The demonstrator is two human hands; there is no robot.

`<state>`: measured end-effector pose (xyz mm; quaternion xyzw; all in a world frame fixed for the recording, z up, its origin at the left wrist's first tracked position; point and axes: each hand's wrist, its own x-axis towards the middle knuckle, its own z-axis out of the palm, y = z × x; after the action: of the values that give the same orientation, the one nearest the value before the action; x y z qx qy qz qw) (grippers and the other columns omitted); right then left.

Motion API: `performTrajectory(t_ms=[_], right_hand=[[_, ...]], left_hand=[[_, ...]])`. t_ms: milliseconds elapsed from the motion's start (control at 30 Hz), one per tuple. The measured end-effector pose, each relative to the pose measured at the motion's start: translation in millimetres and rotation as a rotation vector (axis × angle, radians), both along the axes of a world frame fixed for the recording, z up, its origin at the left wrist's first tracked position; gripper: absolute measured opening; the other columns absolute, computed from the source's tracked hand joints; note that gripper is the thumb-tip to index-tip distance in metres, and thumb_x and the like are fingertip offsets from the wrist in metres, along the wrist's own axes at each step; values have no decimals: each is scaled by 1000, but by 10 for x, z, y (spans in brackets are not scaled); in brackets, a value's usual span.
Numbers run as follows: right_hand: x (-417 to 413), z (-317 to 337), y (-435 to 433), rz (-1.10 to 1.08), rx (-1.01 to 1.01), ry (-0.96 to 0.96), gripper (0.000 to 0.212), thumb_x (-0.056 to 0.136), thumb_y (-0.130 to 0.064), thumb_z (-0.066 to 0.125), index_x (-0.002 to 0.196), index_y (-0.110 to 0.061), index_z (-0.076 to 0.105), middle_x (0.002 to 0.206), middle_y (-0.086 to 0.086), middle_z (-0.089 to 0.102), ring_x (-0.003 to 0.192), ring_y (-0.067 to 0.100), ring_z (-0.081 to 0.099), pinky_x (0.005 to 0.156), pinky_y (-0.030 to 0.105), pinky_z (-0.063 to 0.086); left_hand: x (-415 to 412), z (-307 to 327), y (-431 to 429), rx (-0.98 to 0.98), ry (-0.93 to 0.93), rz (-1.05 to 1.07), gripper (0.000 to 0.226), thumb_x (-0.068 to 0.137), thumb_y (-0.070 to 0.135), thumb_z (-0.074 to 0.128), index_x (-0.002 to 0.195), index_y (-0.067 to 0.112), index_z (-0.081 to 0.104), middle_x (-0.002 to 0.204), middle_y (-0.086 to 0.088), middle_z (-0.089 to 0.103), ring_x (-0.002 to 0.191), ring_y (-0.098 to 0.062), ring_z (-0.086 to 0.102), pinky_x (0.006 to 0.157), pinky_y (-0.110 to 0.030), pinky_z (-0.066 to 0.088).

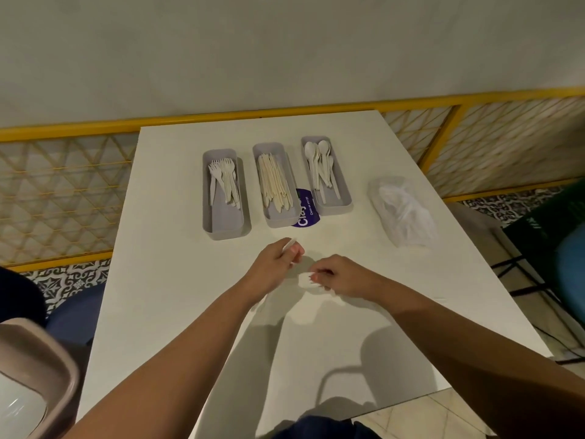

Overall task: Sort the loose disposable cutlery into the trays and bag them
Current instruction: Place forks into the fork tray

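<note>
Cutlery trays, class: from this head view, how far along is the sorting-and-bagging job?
Done: forks lie in the left tray, knives in the middle tray, spoons in the right tray. In hand: the left hand grips one white utensil; the right hand pinches a white item, unclear what. Left: bagging; the clear bags lie apart on the table.

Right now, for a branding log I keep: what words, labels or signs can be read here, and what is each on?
"Clay": big white letters on the purple round sticker on the white table; any further letters are unclear beside the knife tray.
"Clean as you go": small white line on the same sticker.
Pale mark on the dark green object at the right edge: too blurred to read.
</note>
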<state>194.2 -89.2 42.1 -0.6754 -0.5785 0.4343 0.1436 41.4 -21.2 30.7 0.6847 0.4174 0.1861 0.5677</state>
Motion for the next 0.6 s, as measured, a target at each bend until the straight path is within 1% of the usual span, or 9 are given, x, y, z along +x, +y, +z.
performTrajectory(t_ms=[67,100,200,267,300,367,433,500,600], right_hand=[[-18,123,58,-131,-25,169,18,95,-6,48,108,-1,59,65,-2,51,52,4,50,54,19,40],[-19,173,81,-206,-30,262,15,95,-4,47,107,-1,56,63,0,51,47,2,50,52,21,40],[15,268,120,-432,-84,513,12,93,-2,51,104,-6,48,62,8,53,42,6,48,48,20,39],[76,282,117,-537,-123,635,15,91,-2,53,101,-9,46,64,10,54,45,9,48,46,20,39],[105,282,112,-562,-131,664,14,90,-1,53,98,-10,46,64,10,54,45,10,49,46,20,40],[173,298,84,-574,-134,690,10,92,-1,50,94,-10,48,65,10,54,46,11,52,46,21,43],[268,326,47,-551,-131,683,8,96,-4,44,93,-10,49,66,10,55,49,12,54,47,21,45],[411,338,4,-505,-133,587,11,98,-9,41,96,-10,52,68,9,59,54,14,55,48,22,44],[703,270,-115,-341,-119,146,10,94,-9,50,99,-11,58,76,4,60,60,14,54,52,22,42]], left_hand=[[50,17,15,134,58,-94,24,100,16,37,89,8,57,82,0,59,81,-18,54,82,-33,45],[75,43,15,145,63,-124,22,100,16,37,89,9,55,80,3,58,79,-19,54,80,-32,44],[147,91,-6,31,23,-178,21,101,23,36,95,10,52,79,5,58,67,-19,60,75,-34,50],[199,111,-34,8,45,-207,25,102,29,34,98,12,51,80,4,58,59,-15,55,65,-27,49],[217,121,-49,15,57,-218,26,101,32,33,98,13,50,80,3,58,58,-13,51,60,-22,45],[265,144,-83,18,70,-234,26,100,36,34,95,17,50,75,3,55,59,-11,45,55,-17,38],[320,138,-115,-10,64,-267,24,97,39,42,93,17,53,71,3,50,58,-10,42,53,-17,36],[372,130,-156,-54,51,-301,24,93,38,53,90,15,54,66,2,46,55,-11,39,49,-19,34],[458,134,-184,-126,43,-272,24,94,33,52,78,15,49,64,-1,42,52,-13,36,47,-22,31]])
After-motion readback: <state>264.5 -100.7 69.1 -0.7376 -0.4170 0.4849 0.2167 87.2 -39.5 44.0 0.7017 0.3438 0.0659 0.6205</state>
